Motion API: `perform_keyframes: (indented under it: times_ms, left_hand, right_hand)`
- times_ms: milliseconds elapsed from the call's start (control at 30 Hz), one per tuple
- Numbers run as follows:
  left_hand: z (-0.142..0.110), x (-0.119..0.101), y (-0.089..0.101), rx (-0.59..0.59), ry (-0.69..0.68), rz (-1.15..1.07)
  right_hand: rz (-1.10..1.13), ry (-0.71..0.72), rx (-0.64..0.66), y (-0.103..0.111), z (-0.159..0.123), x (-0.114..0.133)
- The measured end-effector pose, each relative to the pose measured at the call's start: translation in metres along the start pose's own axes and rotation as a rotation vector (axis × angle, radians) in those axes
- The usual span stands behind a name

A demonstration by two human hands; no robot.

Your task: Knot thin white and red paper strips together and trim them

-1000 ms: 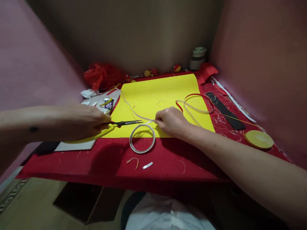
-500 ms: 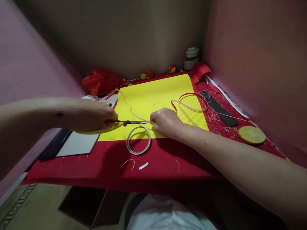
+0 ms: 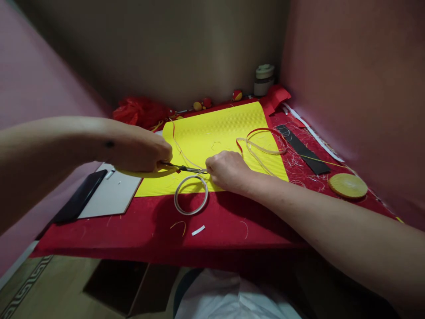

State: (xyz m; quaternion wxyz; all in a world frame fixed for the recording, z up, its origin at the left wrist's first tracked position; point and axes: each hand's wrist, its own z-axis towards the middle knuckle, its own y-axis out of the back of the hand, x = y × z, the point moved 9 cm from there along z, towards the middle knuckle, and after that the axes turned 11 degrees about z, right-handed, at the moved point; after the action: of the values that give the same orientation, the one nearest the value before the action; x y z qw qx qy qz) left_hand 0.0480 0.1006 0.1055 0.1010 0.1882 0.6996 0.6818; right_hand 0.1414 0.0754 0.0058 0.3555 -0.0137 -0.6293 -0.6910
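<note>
Now that the scissors [image 3: 186, 169] have neared the right hand [image 3: 228, 170], their blades reach the ribbon [image 3: 181, 152] its fingers pinch, over the sheet [image 3: 215, 120], near the ring [image 3: 175, 195]; the left hand [image 3: 142, 150] curls round the handles.

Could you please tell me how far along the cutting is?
A white strip on the red cloth looks already cut. The left hand holds scissors, blades at the thin ribbon by the right hand; that snip looks unfinished. Looped ribbon on the yellow sheet perhaps remains.
</note>
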Motion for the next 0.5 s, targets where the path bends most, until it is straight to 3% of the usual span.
perform_keyframes:
  times_ms: [100, 167, 333, 500]
  left_hand:
    - [-0.002, -0.008, -0.005, 0.011, -0.016, 0.006]
    - [0.000, -0.015, -0.010, 0.082, -0.035, 0.047]
    - [0.002, -0.035, -0.032, 0.528, -0.051, 0.427]
    - [0.002, -0.048, -0.032, 0.603, -0.048, 0.604]
  right_hand:
    - [-0.006, 0.008, 0.011, -0.001, 0.001, 0.001]
    - [-0.022, 0.020, 0.021, -0.001, 0.001, 0.003]
    - [-0.059, 0.067, 0.035, -0.002, 0.001, 0.008]
    - [-0.056, 0.096, 0.040, -0.004, 0.000, 0.010]
